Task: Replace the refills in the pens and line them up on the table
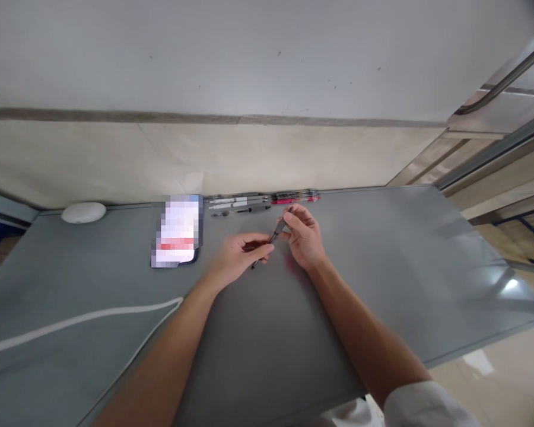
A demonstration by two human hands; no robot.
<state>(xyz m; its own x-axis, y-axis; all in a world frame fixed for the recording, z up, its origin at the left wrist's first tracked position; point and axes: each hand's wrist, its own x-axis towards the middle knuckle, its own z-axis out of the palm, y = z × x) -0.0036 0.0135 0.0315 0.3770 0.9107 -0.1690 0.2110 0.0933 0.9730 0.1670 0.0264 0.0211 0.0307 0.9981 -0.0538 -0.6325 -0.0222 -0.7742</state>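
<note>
A dark pen (pixel 274 236) is held at a slant above the grey table (pixel 382 267), between my two hands. The fingers of my left hand (pixel 244 252) pinch its lower part, and its dark end sticks out below them. My right hand (pixel 303 234) grips the upper, thicker part between thumb and fingers. Just beyond the hands, several pens (pixel 240 203) with white, grey and black barrels lie side by side along the back edge. Beside them lie several clear and dark pens, with a red pen (pixel 293 200) among them.
A lit phone (pixel 178 228), its screen blurred, lies left of the pens. A white rounded object (pixel 83 212) sits at the back left. A white cable (pixel 84 318) crosses the table's left side. The wall (pixel 293 154) rises directly behind the table.
</note>
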